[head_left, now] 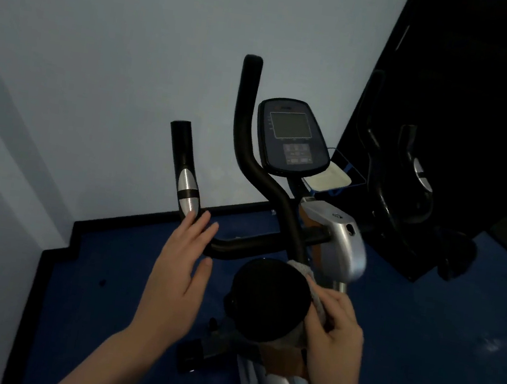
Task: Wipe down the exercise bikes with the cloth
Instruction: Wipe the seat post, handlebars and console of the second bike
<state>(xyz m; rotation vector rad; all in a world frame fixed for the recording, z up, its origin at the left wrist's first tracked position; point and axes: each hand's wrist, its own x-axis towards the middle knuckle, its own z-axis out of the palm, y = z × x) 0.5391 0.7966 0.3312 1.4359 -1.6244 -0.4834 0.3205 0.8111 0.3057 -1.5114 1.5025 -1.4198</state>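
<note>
An exercise bike stands in front of me, with black handlebars (250, 246), a console (291, 137) and a silver frame cover (341, 235). A round black knob (268, 298) sits on the frame below the bars. My right hand (335, 328) presses a light grey cloth (317, 298) against the right side of that knob. My left hand (181, 266) hovers flat with fingers spread, just beside the left handlebar bend and its silver grip sensor (187, 191), holding nothing.
A pale wall rises behind the bike, with a black skirting along a dark blue floor (435, 344). A mirror panel (448, 121) at the right reflects the handlebars. A white tray-like object (331, 178) sits behind the console. A pedal (192, 349) sticks out low left.
</note>
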